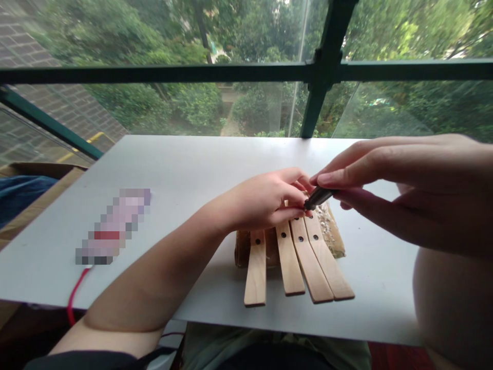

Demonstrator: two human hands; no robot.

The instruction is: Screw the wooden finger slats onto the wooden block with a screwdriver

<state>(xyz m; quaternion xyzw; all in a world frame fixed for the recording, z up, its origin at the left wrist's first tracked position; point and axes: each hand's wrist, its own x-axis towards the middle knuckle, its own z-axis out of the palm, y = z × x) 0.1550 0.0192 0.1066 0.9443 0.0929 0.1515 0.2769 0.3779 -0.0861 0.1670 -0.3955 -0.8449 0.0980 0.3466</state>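
Above a brown block [336, 234] with a pale, flaky surface, my right hand [393, 190] pinches a short dark metal rod [321, 196] between thumb and fingers. The rod slants down to the left, its tip at the fingertips of my left hand [275, 200]. The fingers of my left hand are bent and closed there, over the far ends of the wooden strips; what they pinch is too small to name. Several flat, pale wooden strips [293, 264] fan toward me from the block, with round dark fittings set in them. One strip [256, 280] lies apart at the left.
The white table [185, 169] ends at a green-framed window [231, 73]. At the left on the table is a pixelated flat object [115, 223] with a red cable [73, 295] running over the front edge. A cardboard box [50, 198] stands beyond the left edge.
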